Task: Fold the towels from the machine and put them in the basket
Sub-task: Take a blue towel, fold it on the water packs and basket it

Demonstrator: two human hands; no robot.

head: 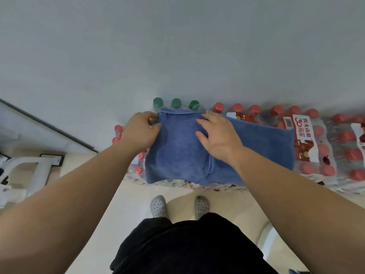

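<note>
Towel (183, 153) on bottle packs (324, 151); left hand (138, 132) fingers pinch edge; right hand (220, 134) flat, fingers spread.

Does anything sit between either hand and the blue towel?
Nothing visible does. The left hand pinches the left edge of the blue towel; the right hand lies flat on top. The towel rests on bottle packs. No basket is in view, so that route cannot be judged.

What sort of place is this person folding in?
Probably a storage corner of a home: the blue towel lies on shrink-wrapped packs of bottled water set along a bare wall, on a pale floor.
</note>
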